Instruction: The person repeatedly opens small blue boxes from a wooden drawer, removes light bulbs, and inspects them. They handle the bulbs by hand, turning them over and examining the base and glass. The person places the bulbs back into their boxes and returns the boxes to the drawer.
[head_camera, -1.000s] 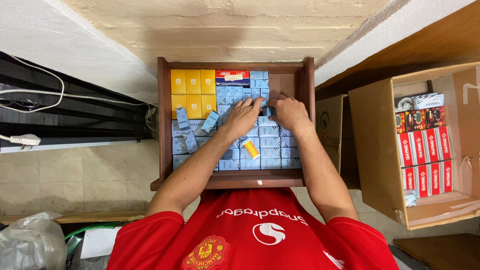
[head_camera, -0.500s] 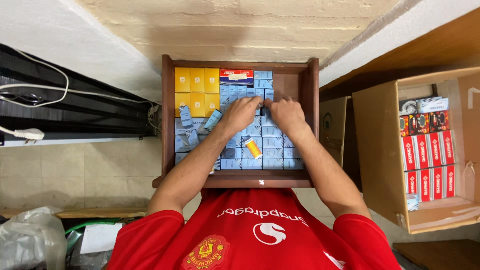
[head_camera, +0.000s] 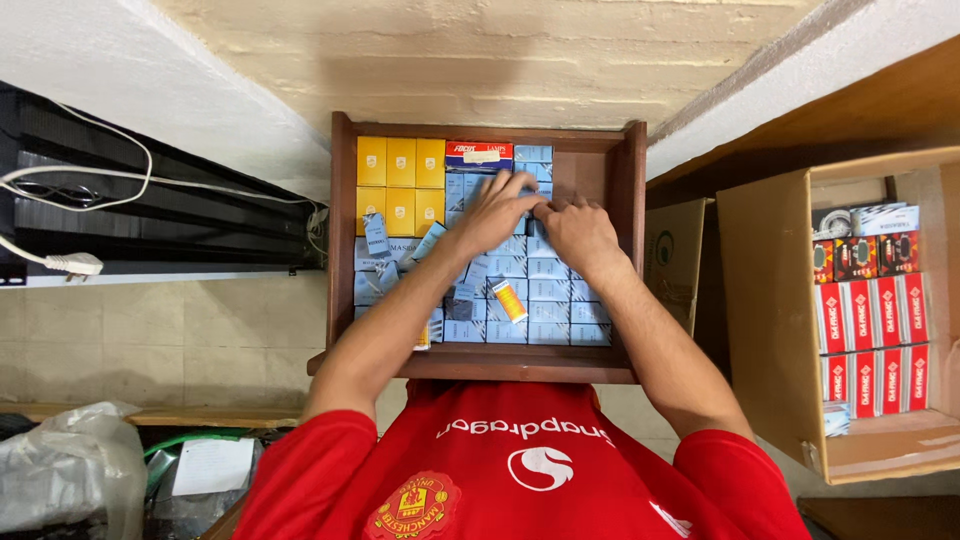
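Your left hand (head_camera: 497, 212) and right hand (head_camera: 572, 228) meet, fingertips touching, on pale blue boxes (head_camera: 545, 285) at back of wooden drawer (head_camera: 342, 250). Whether either pinches a box: cannot tell. Press rows flush, square edges. Forearms converge, wrists low, fingers spread.

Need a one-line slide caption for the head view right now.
Both hands, left hand and right hand, press on pale blue boxes packed in a wooden drawer beside yellow boxes.
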